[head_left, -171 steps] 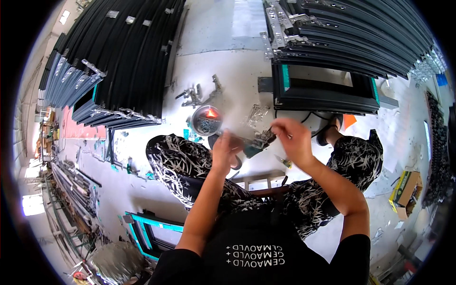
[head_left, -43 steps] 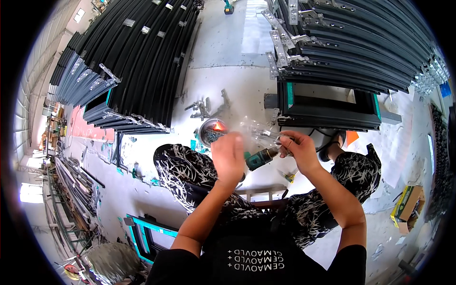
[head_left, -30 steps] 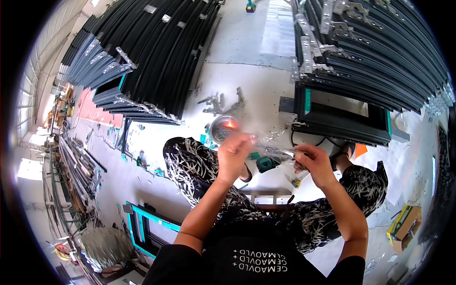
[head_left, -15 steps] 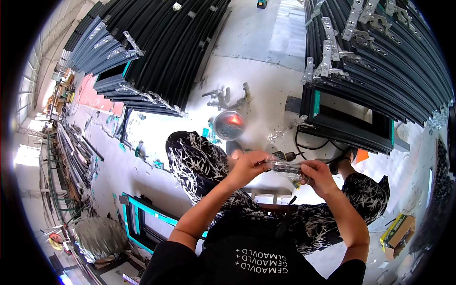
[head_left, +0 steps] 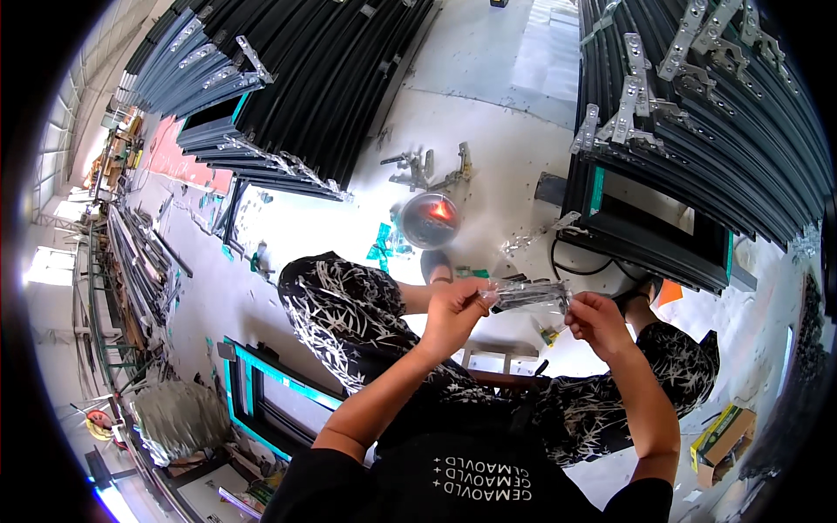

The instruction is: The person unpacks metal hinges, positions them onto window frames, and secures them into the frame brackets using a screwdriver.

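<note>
Between my hands, above my lap, is a clear plastic bag (head_left: 528,295) with shiny metal pieces inside; their exact kind is hard to make out. My left hand (head_left: 455,315) grips the bag's left end between thumb and fingers. At its right end, my right hand (head_left: 599,322) pinches the plastic edge with thumb and forefinger. Below and beyond the bag, on the floor between my feet, stands a round bowl (head_left: 430,220) with an orange-red glow in it. Several metal hinge-like fittings (head_left: 427,168) lie just past the bowl.
Stacks of dark window frames stand at the far left (head_left: 296,87) and far right (head_left: 697,131), with metal hinges attached. A teal-edged frame (head_left: 279,397) lies at my left. A black cable (head_left: 575,266) loops by my right foot. An open cardboard box (head_left: 724,440) sits at the right.
The bag is stretched out more fully between my hands, and my right hand has moved slightly right to its end. The view has shifted a little.
</note>
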Tool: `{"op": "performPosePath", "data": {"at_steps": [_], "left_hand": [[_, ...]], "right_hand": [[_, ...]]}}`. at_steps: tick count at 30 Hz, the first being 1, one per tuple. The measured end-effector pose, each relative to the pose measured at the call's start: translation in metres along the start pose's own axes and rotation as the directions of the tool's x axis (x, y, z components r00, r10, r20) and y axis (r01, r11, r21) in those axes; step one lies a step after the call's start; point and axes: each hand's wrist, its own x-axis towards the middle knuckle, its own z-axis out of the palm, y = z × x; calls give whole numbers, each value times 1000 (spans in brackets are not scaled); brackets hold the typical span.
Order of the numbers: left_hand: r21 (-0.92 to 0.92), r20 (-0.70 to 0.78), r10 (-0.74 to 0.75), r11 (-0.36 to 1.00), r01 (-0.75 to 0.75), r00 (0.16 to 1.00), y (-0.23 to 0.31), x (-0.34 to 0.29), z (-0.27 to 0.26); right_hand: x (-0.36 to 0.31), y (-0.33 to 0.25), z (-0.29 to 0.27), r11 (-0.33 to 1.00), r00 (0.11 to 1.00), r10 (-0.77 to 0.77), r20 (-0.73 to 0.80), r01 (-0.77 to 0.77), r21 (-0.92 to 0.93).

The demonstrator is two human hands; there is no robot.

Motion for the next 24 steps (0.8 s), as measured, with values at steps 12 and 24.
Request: {"op": "performPosePath", "data": {"at_steps": [12,24], "left_hand": [[-44,-537,-36,999,14,843,18,-5,-107],[-252,-73,-298,929,272,952,18,9,5]], "right_hand": [[-1,-43,-87,51,738,-644,-204,-224,-973],[-14,-22,79,-228,330,-742,584,694,-683]]}}
